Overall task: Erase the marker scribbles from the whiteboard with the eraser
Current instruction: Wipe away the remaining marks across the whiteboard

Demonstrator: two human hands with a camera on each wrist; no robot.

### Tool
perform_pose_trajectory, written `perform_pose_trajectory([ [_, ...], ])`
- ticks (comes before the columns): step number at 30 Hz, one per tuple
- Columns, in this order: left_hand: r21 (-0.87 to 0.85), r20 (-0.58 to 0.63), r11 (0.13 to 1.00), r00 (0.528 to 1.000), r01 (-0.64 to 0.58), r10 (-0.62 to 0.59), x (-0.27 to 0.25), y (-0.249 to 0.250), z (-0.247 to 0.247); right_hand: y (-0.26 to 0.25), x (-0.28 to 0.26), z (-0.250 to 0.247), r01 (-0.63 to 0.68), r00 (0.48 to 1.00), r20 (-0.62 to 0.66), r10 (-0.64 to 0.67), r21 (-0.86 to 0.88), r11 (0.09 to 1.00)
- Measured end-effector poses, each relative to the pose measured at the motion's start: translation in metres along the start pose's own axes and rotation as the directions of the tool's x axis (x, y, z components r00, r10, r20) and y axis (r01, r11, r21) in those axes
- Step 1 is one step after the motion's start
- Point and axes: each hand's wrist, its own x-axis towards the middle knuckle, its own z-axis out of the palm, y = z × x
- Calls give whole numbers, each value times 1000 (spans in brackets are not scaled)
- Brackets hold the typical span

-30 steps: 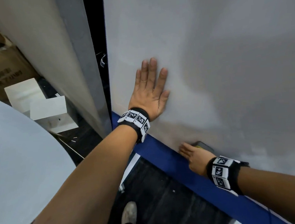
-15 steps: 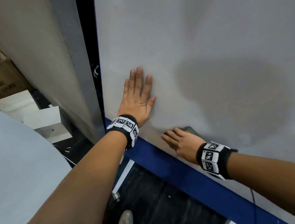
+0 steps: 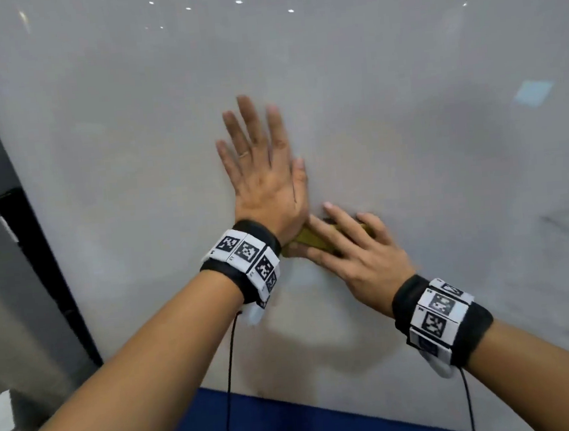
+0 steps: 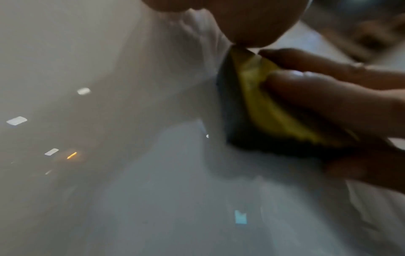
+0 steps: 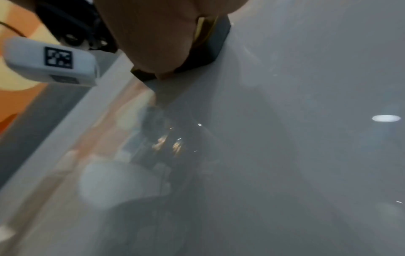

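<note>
Since half a second ago my right hand point(image 3: 355, 253) has slid the eraser point(image 3: 313, 240) up off the bottom edge of the whiteboard point(image 3: 447, 201), and it now sits just below my left wrist, where before it was off to the right of my left hand near the blue frame point(image 3: 328, 414). The view has lifted too, so the board fills nearly everything and the blue frame lies only along the 6 o'clock edge.

My left hand point(image 3: 266, 175) is flat on the board, fingers spread and straight, pointing towards 12 o'clock, holding nothing. My right hand lies over the eraser from 4 o'clock, fingers reaching towards 10 o'clock and wrapped round its yellow back. In the left wrist view those fingers point(image 4: 328, 104) clamp the yellow top while the dark felt side of the eraser point(image 4: 241, 121) is pressed against the board. The right wrist view shows the eraser point(image 5: 217, 39) tucked under my palm, felt flat on the surface.

The eraser is just at 5 o'clock of my left palm, touching or nearly touching its heel; I cannot tell which. A faint grey smear point(image 3: 558, 219) shows on the board towards 3 o'clock. Both wrists wear black bands with checker-marked tags point(image 3: 245, 253).
</note>
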Motion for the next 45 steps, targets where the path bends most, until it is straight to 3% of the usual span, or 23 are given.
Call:
perform_pose_trajectory([
  [3,29,0,982,983,-184,184,39,67,3,62,-25,-29,-211,972,-128,196,-110,971],
  [5,10,13,992,992,-129,129,55,111,10,102,-48,-47,-363,924,-181,337,-138,921],
  [8,-31,4,1000,1000,1,-1,63,160,20,142,-86,-62,-588,797,-226,560,-80,805],
  [10,-42,15,993,994,-109,109,65,191,30,161,-107,-71,-688,705,-249,664,-11,726],
  [13,-18,21,964,963,-267,267,71,243,43,179,-127,-81,-731,660,-222,718,35,682],
  [17,-15,-5,982,982,-189,189,88,288,50,182,-129,-80,-711,685,-191,703,30,702],
  [20,-16,-29,977,977,-212,212,95,283,54,190,-138,-79,-694,703,-192,685,26,719],
  [22,2,-43,967,966,-254,254,97,270,55,201,-151,-80,-739,649,-210,731,52,672],
  [25,64,-59,960,960,-271,275,98,264,60,217,-163,-80,-825,520,-255,815,95,557],
  [26,72,-65,963,962,-261,266,98,266,61,220,-164,-79,-835,505,-265,821,90,542],
  [31,81,-115,963,957,-258,266,97,270,65,208,-139,-77,-840,488,-330,808,72,538],
  [35,48,-199,946,925,-320,323,99,258,55,192,-101,-77,-737,627,-355,693,17,675],
  [38,67,-230,910,881,-409,413,113,245,41,206,-85,-83,-717,647,-380,661,-8,697],
  [40,58,-198,922,900,-384,387,128,239,30,227,-79,-92,-781,559,-412,720,31,624],
  [43,46,-86,941,937,-334,337,144,239,27,257,-65,-110,-881,352,-442,825,140,451],
  [45,91,-79,929,927,-360,367,145,239,30,257,-53,-112,-900,303,-448,842,157,407],
])
